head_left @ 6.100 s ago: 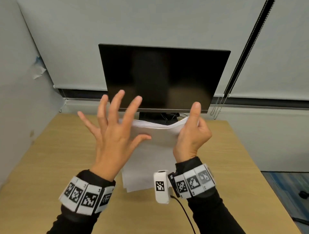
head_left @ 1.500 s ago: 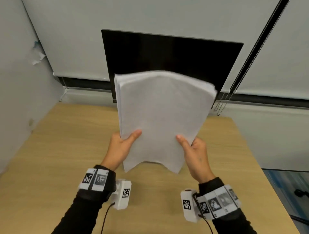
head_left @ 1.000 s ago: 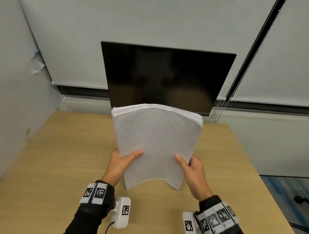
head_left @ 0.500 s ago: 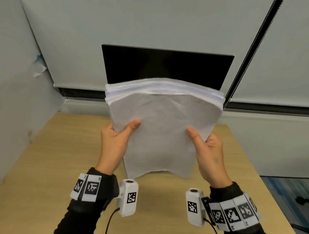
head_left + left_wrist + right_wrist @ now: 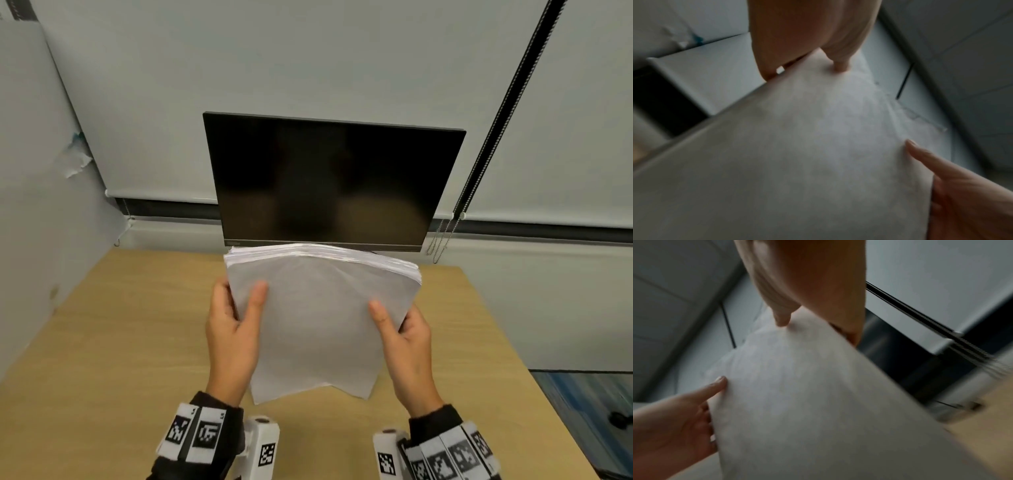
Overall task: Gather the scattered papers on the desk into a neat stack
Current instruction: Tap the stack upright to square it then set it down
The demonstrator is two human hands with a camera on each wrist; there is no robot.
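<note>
A thick stack of white papers (image 5: 318,325) stands on end over the wooden desk (image 5: 113,342), its lower edge down near the desktop and its top edge fanned slightly. My left hand (image 5: 233,329) grips the stack's left edge, thumb on the front sheet. My right hand (image 5: 404,339) grips the right edge the same way. The fingers behind the stack are hidden. In the left wrist view the stack (image 5: 797,162) fills the frame, with my left hand (image 5: 803,48) at its edge. The right wrist view shows the stack (image 5: 818,402) under my right hand (image 5: 807,288).
A dark monitor (image 5: 329,178) stands at the back of the desk right behind the stack. A blind cord (image 5: 486,144) hangs at the right. A partition wall (image 5: 34,205) borders the left side. The desk's right edge drops to a blue floor (image 5: 589,411).
The stack has come down from in front of the monitor toward the desktop, after going up half a second ago. Both hands keep their grip on its side edges.
</note>
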